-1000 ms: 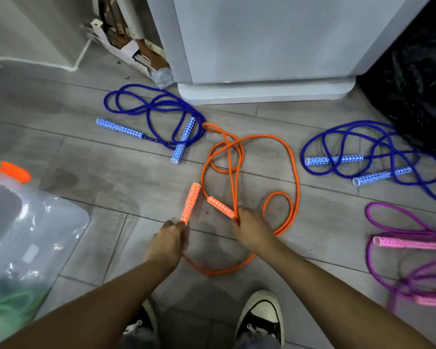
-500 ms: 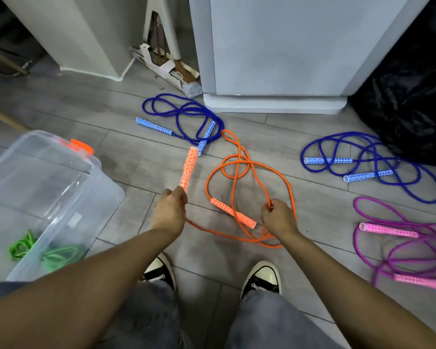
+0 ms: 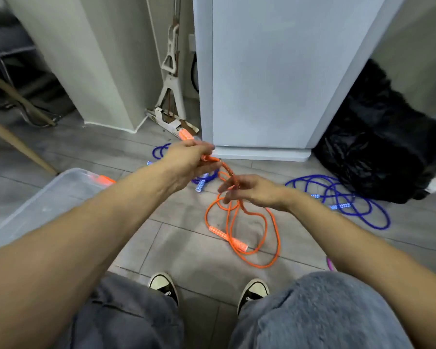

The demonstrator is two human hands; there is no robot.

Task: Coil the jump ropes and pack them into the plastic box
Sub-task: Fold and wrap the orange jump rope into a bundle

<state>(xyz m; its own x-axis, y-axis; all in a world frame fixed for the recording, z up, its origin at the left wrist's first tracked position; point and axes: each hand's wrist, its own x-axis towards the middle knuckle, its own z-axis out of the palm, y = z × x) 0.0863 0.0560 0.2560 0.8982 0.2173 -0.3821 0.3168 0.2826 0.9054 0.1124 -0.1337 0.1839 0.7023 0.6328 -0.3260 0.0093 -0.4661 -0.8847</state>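
Left hand (image 3: 186, 159): up in the air, fingers curled tight round one orange handle (image 3: 185, 134), whose tip pokes out above the hand.
Right hand (image 3: 252, 191): just beside the left one, a bit lower, fingers partly bent and pinching the cord a little way down from the held handle.
Orange jump rope (image 3: 267, 238): runs from the left hand to the right hand, then drops to the floor in loose loops.
Second orange handle (image 3: 228, 238): flat on the floor, inside the loops, in front of the shoes (image 3: 253, 292).
Plastic box (image 3: 48, 200): clear, on the floor at the left, with an orange clip on its far rim; partly hidden by the left arm.
Blue ropes: one (image 3: 347, 197) in a heap at the right near the black bag (image 3: 378, 152), another (image 3: 202, 181) mostly hidden behind the left hand.
Floor (image 3: 181, 243): grey tiles.
White cabinet (image 3: 275, 71): stands straight ahead, behind the hands.
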